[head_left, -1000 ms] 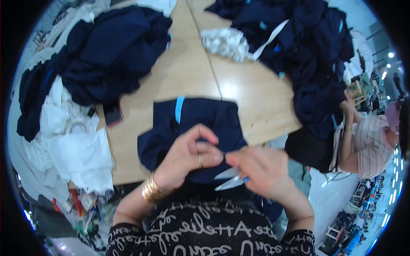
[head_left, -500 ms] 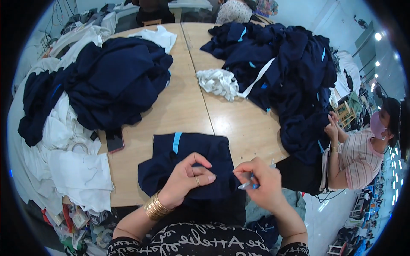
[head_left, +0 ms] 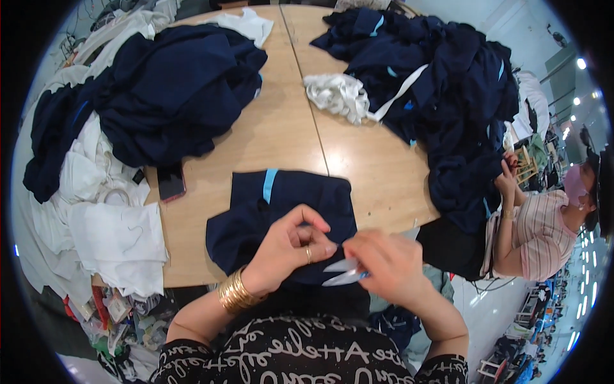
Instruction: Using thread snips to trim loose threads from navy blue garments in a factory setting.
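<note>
A dark navy garment (head_left: 288,205) with a light blue strip lies at the near edge of the wooden table (head_left: 281,128). My left hand (head_left: 288,246), with gold bangles at the wrist, pinches the garment's near edge. My right hand (head_left: 387,265) holds small silver thread snips (head_left: 342,272) whose blades point left toward the pinched fabric, close to my left fingertips.
Large navy garment piles lie at the back left (head_left: 166,89) and back right (head_left: 441,83). White cloth (head_left: 96,217) hangs off the left edge, a white bundle (head_left: 336,96) sits mid-table, a dark phone (head_left: 171,184) lies left. Another person (head_left: 543,224) handles fabric at right.
My hands shifted slightly toward me along the garment's near edge. The snips now show open blades pointing at the fabric held by my left fingers.
</note>
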A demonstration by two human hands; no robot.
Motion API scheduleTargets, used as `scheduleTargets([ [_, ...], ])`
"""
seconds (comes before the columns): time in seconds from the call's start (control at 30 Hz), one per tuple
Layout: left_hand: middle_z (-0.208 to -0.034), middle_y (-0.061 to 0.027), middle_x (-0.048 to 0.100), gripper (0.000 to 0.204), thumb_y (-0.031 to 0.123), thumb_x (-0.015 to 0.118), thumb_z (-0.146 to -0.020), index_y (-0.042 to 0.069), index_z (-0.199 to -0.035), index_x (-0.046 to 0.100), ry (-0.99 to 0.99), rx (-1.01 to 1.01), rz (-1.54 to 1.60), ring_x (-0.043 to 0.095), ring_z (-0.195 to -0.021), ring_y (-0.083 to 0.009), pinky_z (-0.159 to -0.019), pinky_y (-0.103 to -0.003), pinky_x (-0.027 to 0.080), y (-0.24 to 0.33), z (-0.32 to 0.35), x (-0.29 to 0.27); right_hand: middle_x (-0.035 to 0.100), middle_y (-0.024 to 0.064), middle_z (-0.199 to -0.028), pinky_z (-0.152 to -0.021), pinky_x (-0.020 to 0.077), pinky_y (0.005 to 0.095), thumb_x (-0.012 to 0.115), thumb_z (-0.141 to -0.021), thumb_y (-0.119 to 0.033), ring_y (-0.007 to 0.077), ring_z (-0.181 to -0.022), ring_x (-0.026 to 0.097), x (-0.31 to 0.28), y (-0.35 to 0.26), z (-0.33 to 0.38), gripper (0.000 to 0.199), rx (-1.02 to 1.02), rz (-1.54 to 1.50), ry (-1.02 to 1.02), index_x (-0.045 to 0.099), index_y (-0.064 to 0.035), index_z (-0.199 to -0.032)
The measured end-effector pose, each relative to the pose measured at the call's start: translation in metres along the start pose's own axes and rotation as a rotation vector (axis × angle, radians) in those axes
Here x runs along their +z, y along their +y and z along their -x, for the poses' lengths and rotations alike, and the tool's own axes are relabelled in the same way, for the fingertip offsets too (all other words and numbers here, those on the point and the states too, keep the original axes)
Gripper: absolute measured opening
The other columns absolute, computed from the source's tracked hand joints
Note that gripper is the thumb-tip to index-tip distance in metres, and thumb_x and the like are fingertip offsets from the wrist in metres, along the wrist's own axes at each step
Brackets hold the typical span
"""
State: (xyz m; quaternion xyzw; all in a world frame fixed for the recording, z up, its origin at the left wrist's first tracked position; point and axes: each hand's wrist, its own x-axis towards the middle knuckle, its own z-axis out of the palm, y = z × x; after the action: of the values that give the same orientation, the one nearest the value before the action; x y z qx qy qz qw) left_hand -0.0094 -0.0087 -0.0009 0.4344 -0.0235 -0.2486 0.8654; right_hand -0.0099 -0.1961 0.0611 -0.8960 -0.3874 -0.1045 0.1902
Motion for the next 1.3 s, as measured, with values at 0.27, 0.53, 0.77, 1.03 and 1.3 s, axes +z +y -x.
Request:
scheduleTargets([
  [0.27,-0.079,-0.0039,0.059,0.026,-0.003,0.064,-0.076,0.005,-0.095,0.047,0.023,-0.037,0.070,0.058,-0.079,-0.0090,-0.076,-0.022,0.045,0.009,0.001,-0.004,0.058,0.0027,-0.073,-0.054,0.0418,0.0215,0.071,-0.067,-0.007,0.0095,-0.058,0.049,-0.019,0.000,-0.008,0.029,0.576,-0.482,-0.009,0.058,-0.0043,-0.093],
  [0.53,-0.079,-0.0044,0.060,0.027,-0.001,0.065,-0.075,0.005,-0.094,0.047,0.031,-0.045,0.113,0.058,-0.079,-0.0093,-0.077,-0.022,0.045,0.009,0.004,-0.006,0.059,0.0063,-0.073,-0.053,0.0438,0.0261,0.072,-0.069,-0.018,0.0195,-0.059,0.056,-0.008,-0.001,0.005,0.032,0.430,-0.280,-0.020,0.059,-0.0056,-0.095],
  [0.77,-0.080,-0.0048,0.060,0.027,0.000,0.065,-0.075,0.005,-0.095,0.047,0.035,-0.042,0.106,0.058,-0.079,-0.0097,-0.076,-0.022,0.046,0.008,0.003,-0.005,0.061,0.0075,-0.075,-0.053,0.0445,0.0285,0.073,-0.068,-0.017,0.0228,-0.061,0.058,-0.007,-0.004,0.008,0.031,0.372,-0.246,0.003,0.059,-0.0054,-0.093],
  [1.03,-0.080,-0.0051,0.060,0.026,0.000,0.065,-0.075,0.006,-0.094,0.047,0.031,-0.037,0.102,0.058,-0.079,-0.0100,-0.076,-0.022,0.046,0.008,0.004,-0.006,0.060,0.0078,-0.075,-0.056,0.0454,0.0240,0.073,-0.068,-0.013,0.0176,-0.061,0.056,-0.008,-0.006,0.005,0.030,0.381,-0.234,-0.004,0.060,-0.0016,-0.092],
  [1.3,-0.081,-0.0041,0.059,0.025,0.000,0.065,-0.075,0.006,-0.093,0.048,0.032,-0.030,0.093,0.058,-0.080,-0.0097,-0.076,-0.022,0.046,0.009,0.003,-0.005,0.060,0.0070,-0.072,-0.051,0.0439,0.0285,0.072,-0.068,-0.016,0.0222,-0.060,0.058,-0.010,-0.003,0.005,0.030,0.353,-0.200,0.005,0.059,-0.0052,-0.092],
])
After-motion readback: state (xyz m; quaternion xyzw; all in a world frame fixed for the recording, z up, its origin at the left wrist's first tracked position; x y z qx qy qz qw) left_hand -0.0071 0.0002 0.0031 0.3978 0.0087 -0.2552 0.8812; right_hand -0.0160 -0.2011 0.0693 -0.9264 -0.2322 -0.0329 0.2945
